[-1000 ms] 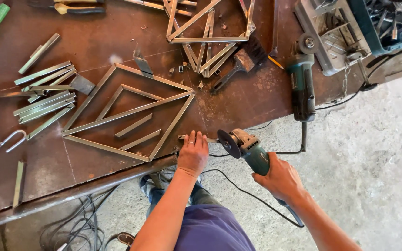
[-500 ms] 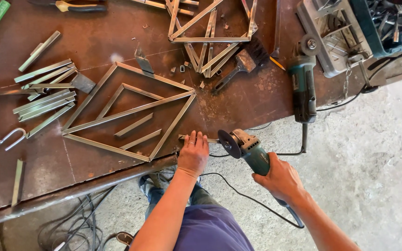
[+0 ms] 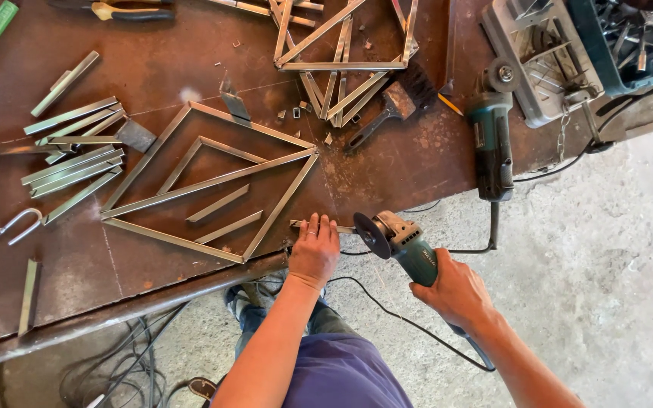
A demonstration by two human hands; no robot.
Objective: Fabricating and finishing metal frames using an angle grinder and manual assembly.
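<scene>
Hands: left hand (image 3: pixel 314 251) pressed flat on a short thin grey metal strip (image 3: pixel 325 226) at the near edge of the rust-brown steel worktop (image 3: pixel 153 68). Right hand (image 3: pixel 455 291) clenched on the teal angle grinder (image 3: pixel 402 243), disc just beside the strip's free end. Diamond-shaped welded steel frame (image 3: pixel 209 183) lies left of the strip.

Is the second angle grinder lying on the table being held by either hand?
No: the second grinder lies untouched on the table; the right hand grips another.
</scene>
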